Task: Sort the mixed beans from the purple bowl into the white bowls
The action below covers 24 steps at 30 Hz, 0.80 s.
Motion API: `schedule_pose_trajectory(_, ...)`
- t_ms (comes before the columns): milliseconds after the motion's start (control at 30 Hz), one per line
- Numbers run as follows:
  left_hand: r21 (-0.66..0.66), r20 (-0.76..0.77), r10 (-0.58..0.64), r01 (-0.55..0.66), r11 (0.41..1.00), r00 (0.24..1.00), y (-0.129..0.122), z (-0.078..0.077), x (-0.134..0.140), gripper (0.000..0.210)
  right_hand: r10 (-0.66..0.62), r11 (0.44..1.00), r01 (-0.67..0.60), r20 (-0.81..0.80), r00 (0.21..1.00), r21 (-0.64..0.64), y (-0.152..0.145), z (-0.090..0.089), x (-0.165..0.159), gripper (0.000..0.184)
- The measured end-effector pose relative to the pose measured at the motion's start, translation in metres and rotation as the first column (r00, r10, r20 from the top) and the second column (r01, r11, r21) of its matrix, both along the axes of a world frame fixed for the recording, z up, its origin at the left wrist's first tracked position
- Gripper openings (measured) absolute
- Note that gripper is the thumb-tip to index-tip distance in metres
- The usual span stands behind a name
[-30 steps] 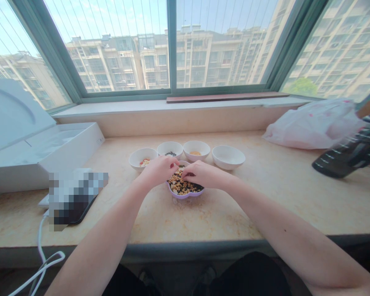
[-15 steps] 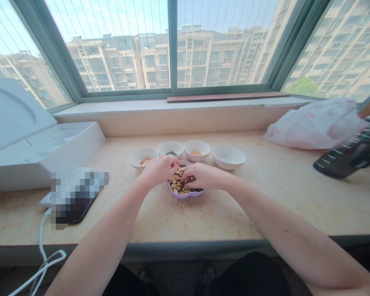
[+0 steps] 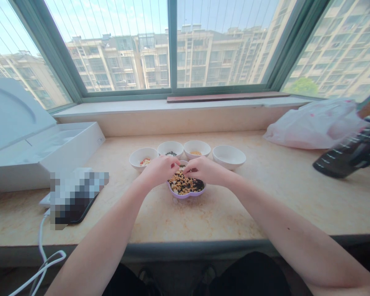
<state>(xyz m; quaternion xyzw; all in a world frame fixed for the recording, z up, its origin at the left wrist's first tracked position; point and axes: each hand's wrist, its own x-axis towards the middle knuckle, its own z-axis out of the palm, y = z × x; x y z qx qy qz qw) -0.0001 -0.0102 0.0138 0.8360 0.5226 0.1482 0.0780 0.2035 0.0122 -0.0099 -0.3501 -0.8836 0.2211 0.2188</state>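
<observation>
And here we are at the beige stone-patterned counter (image 3: 265, 197), with both bare hands over the shallow purple dish with a lobed rim (image 3: 187, 196), set right in front of the person! It's loaded with a mix of yellow and black beans (image 3: 185, 186), pale flat pieces among them. The left hand (image 3: 160, 169) hangs over the dish's left side, fingers curled inward; whether it pinches anything, I can't tell from here. Across from it, the right hand (image 3: 210, 170) dips in from the right, fingers bent, tips down at the beans, and again, I can't make out any grip. The two hands are near each other but apart. Just beyond, a row of small round white bowls (image 3: 197, 144): red and pale bits in the leftmost, dark ones next, yellow in the third, and a fourth at the right end.
</observation>
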Motion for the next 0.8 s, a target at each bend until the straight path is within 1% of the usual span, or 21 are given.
schedule_pose_trajectory(100, 0.012, -0.001, 0.004, -0.004, 1.000, 1.000, 0.001, 0.000, -0.001, 0.028, -0.065, 0.992, 0.044, -0.184, 0.981, -0.117, 0.003, 0.007, 0.003, 0.018)
schedule_pose_trajectory(167, 0.019, 0.005, 0.005, -0.005, 1.000, 1.000, 0.001, -0.001, -0.001, 0.027, -0.110, 0.973, 0.031, -0.342, 0.933, -0.228, 0.004, 0.009, 0.003, 0.018)
schedule_pose_trajectory(233, 0.016, 0.012, 0.002, -0.002, 1.000, 1.000, 0.002, -0.002, -0.002, 0.027, -0.166, 0.931, -0.035, -0.507, 0.846, -0.364, 0.004, 0.011, 0.002, 0.020)
schedule_pose_trajectory(300, 0.009, 0.017, 0.002, -0.002, 1.000, 1.000, 0.002, -0.002, -0.002, 0.026, -0.250, 0.867, -0.126, -0.640, 0.727, -0.482, 0.005, 0.014, 0.002, 0.024)
schedule_pose_trajectory(367, 0.003, 0.018, -0.002, 0.002, 1.000, 1.000, 0.002, -0.001, -0.002, 0.026, -0.331, 0.817, -0.196, -0.719, 0.612, -0.543, 0.005, 0.017, 0.003, 0.029)
schedule_pose_trajectory(433, 0.000, 0.020, -0.017, 0.017, 1.000, 1.000, 0.002, -0.001, -0.002, 0.026, -0.380, 0.800, -0.215, -0.751, 0.540, -0.560, 0.007, 0.020, 0.006, 0.033)
schedule_pose_trajectory(500, -0.004, 0.021, -0.035, 0.035, 0.999, 0.999, 0.002, -0.002, -0.002, 0.025, -0.393, 0.808, -0.189, -0.750, 0.531, -0.558, 0.009, 0.020, 0.008, 0.035)
schedule_pose_trajectory(600, -0.014, 0.015, -0.051, 0.051, 0.999, 0.999, 0.003, -0.003, -0.002, 0.024, -0.363, 0.838, -0.138, -0.728, 0.581, -0.528, 0.012, 0.019, 0.010, 0.037)
schedule_pose_trajectory(667, -0.020, 0.012, -0.054, 0.054, 0.998, 0.998, 0.003, -0.004, -0.002, 0.024, -0.342, 0.851, -0.127, -0.721, 0.603, -0.510, 0.012, 0.018, 0.009, 0.037)
schedule_pose_trajectory(800, -0.024, 0.014, -0.060, 0.060, 0.998, 0.998, 0.003, -0.003, -0.002, 0.024, -0.348, 0.845, -0.150, -0.741, 0.574, -0.513, 0.010, 0.018, 0.007, 0.039)
